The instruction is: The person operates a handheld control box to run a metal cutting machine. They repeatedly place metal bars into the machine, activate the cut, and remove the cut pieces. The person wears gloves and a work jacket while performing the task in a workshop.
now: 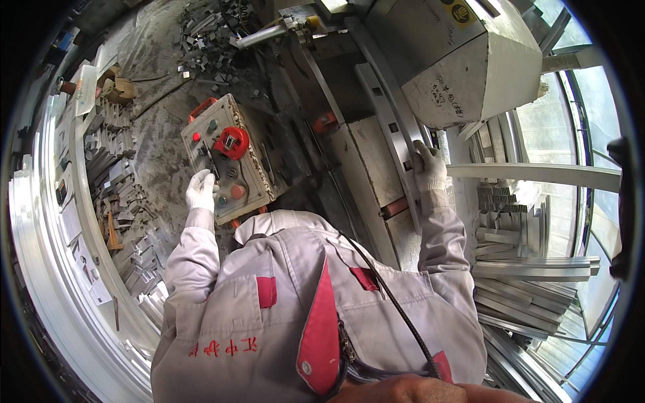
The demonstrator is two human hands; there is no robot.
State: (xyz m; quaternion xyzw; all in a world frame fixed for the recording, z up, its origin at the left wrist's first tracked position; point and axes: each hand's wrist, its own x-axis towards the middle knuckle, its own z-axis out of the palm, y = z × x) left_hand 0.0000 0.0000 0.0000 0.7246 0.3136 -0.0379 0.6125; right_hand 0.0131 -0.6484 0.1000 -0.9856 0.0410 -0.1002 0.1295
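My left hand (201, 191), in a white work glove, is over the left edge of a control box (259, 176). Its fingers are slightly bent and apart, with nothing visible in them. Buttons, knobs and a red lamp (196, 136) are on the panel. A red tape measure (232, 143) lies on top. On the other side, my gloved right hand (430, 166) is at the edge of a long metal rail (393, 127) with square holes. Its fingers are bent there; what they grip is hidden. A pale metal bar (531, 174) runs rightward from beside that hand.
A large metal machine housing (447, 80) overhangs the rail. Metal offcuts are heaped on the floor (211, 40) and stacked along the left (124, 181). Long metal profiles (531, 295) are piled at the right. A red cylinder (394, 208) sits beside the rail.
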